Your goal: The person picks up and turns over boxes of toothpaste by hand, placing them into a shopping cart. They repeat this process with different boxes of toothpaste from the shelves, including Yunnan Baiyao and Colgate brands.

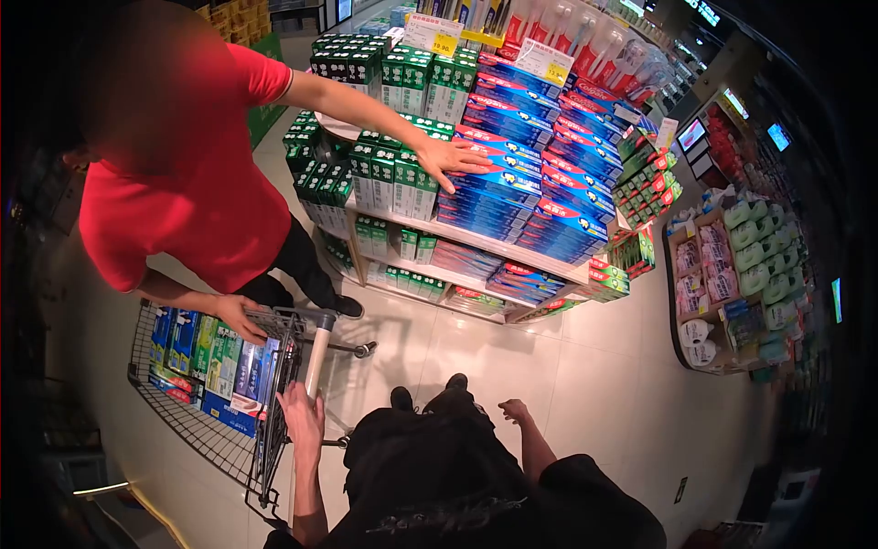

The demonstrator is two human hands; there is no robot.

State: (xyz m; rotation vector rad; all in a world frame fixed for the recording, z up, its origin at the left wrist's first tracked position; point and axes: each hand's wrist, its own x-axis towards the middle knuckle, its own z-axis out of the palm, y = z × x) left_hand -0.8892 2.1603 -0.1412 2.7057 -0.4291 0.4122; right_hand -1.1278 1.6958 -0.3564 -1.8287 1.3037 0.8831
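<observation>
My left hand (302, 414) grips the handle of a wire shopping cart (183, 423) at the lower left. The cart holds several boxed toothpaste packs (212, 359). Loosely curled and holding nothing, my right hand (514, 410) hangs over the floor beside my black-clad body. A person in a red shirt (183, 183) stands beyond the cart. One of that person's hands (457, 160) lies flat on stacked blue toothpaste boxes (498, 188) on the display shelf. Their other hand (240, 316) rests on the cart's rim.
The tiered display (476, 242) carries green boxes (393, 178) on the left and blue and red boxes on the right. A second rack of goods (732, 274) stands at the right. Pale tiled floor (585, 384) lies between them.
</observation>
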